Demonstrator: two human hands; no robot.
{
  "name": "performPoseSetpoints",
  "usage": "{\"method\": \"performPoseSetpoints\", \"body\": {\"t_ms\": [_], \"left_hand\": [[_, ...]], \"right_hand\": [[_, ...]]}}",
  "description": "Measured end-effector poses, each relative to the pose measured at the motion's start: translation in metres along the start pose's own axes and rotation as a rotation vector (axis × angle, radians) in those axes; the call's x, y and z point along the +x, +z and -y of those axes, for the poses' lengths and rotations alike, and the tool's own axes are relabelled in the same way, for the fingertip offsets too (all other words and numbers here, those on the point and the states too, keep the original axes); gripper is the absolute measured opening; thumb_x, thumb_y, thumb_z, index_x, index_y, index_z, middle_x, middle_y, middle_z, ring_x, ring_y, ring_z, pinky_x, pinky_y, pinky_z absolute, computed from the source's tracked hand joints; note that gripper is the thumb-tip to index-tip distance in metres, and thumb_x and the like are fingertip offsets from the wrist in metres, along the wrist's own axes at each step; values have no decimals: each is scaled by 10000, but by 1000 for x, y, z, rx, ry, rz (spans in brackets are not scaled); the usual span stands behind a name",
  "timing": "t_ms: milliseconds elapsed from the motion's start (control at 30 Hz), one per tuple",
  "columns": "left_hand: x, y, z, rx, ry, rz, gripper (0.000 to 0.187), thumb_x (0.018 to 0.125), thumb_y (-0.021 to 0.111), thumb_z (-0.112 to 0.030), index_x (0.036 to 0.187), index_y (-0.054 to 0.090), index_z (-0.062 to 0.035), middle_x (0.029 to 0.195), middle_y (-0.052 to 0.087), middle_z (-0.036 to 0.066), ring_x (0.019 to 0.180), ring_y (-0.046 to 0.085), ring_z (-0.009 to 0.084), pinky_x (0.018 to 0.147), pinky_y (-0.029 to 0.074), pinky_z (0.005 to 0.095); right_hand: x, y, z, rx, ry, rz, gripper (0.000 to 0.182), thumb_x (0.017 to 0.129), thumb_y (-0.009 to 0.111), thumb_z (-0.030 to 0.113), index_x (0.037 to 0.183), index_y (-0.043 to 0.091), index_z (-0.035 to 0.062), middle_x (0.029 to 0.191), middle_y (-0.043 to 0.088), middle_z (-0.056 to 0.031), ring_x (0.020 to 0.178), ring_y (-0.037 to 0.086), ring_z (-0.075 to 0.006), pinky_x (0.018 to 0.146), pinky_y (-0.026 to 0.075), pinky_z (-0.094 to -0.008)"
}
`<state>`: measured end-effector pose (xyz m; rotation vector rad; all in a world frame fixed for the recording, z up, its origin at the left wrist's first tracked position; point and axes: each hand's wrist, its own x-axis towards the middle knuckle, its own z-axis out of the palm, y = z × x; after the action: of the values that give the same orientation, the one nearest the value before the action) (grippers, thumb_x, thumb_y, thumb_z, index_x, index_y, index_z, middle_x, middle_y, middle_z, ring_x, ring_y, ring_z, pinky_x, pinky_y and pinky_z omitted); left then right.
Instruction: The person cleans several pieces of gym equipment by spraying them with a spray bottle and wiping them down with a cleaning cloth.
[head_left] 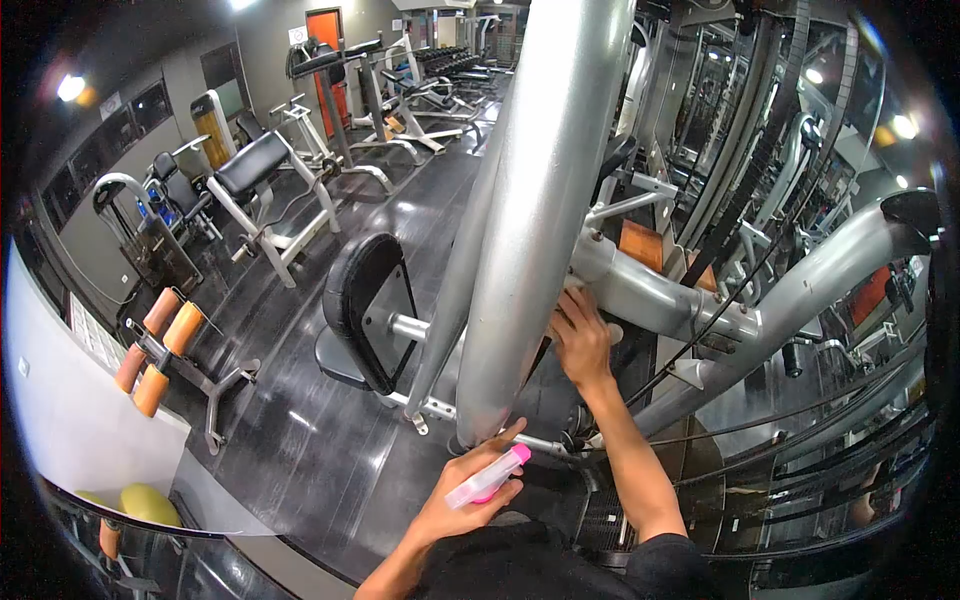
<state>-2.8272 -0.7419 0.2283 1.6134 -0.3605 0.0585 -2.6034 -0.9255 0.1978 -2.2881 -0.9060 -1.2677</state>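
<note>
My left hand (470, 497) is wrapped round a small translucent spray bottle (488, 478) with a pink top. It sits low in the view, just below the foot of a thick silver post (530, 200) of a gym machine. My right hand (580, 338) reaches up to the far side of that post. Its fingers are stretched out against the metal, close under the joint with a silver crossbar (660, 295); the fingertips are partly hidden. Left of the post stands the machine's black padded seat back (368, 312).
A curved silver tube (800, 290) and a cable run close to my right arm. An orange roller-pad stand (160, 350) stands at the left, beside a white partition (80, 400). Farther back are a padded bench (255, 170) and other machines on the dark floor (290, 400).
</note>
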Motion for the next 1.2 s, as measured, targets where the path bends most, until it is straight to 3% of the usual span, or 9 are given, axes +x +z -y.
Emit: {"method": "performPoseSetpoints", "body": {"t_ms": [100, 233, 367, 433, 600, 833, 967, 1067, 1200], "left_hand": [[0, -3, 1, 23, 131, -13, 166, 791, 702, -21, 928, 614, 9, 1178, 624, 198, 1147, 600, 298, 906, 465, 345], [-4, -11, -3, 67, 154, 31, 154, 800, 695, -18, 929, 615, 7, 1126, 648, 166, 995, 645, 265, 849, 489, 331], [-5, -15, -9, 82, 207, -6, 149, 812, 687, -13, 935, 609, 10, 1082, 659, 146, 948, 649, 248, 822, 494, 329], [-8, -18, -9, 85, 220, -40, 149, 813, 688, -12, 936, 607, 9, 1080, 659, 140, 925, 648, 231, 797, 496, 320], [-21, -28, -4, 35, 168, -87, 133, 823, 681, -8, 931, 603, 4, 1087, 657, 125, 845, 638, 172, 713, 496, 284], [-19, -47, 0, 67, 226, -113, 156, 822, 674, -15, 950, 586, -2, 1108, 638, 160, 856, 644, 190, 734, 512, 297], [-19, -59, 4, -45, 124, -192, 151, 808, 668, -42, 912, 566, -3, 1157, 620, 187, 1052, 607, 287, 861, 485, 365], [-17, -74, 7, -97, 96, -209, 149, 795, 661, -28, 912, 572, -4, 1163, 622, 171, 1020, 613, 261, 836, 487, 345], [-15, -100, 5, -93, 27, -202, 154, 778, 661, -22, 908, 580, -4, 1166, 627, 152, 970, 607, 215, 804, 485, 320]], "right_hand": [[-3, -15, 15, 189, 213, 76, 546, 734, 540, -116, 1207, 634, 139, 1209, 607, -103, 1071, 626, -280, 951, 482, -347], [41, -19, 19, 761, 778, -482, 550, 772, 437, -156, 1274, 550, 38, 1174, 622, -86, 1102, 576, -196, 1004, 410, -318], [107, -33, 28, 354, 311, -552, 519, 817, 424, -113, 1317, 517, -6, 1348, 518, -176, 1282, 473, -294, 1084, 346, -389], [108, -7, 16, 145, 204, -163, 466, 837, 529, -20, 1303, 520, -26, 1370, 469, -238, 1328, 389, -405, 1098, 332, -462], [100, -3, 21, 208, -102, -177, 407, 855, 596, 125, 1217, 551, -54, 1324, 492, -265, 1290, 418, -442, 1061, 384, -461], [45, -18, 29, 300, 35, 53, 353, 846, 581, 79, 1181, 572, -32, 1224, 569, -231, 1175, 541, -385, 946, 473, -444], [46, -46, 60, 952, 971, -376, 418, 845, 481, -54, 1249, 531, 42, 1201, 544, -104, 1037, 569, -198, 920, 481, -354], [53, -76, 100, 1136, 837, -763, 558, 834, 337, -81, 1368, 421, 60, 1279, 496, -109, 1175, 501, -214, 1037, 396, -368], [74, -106, 146, 578, 645, -887, 499, 900, 385, 124, 1386, 371, 10, 1339, 431, -192, 1215, 478, -301, 1049, 388, -411]]}}
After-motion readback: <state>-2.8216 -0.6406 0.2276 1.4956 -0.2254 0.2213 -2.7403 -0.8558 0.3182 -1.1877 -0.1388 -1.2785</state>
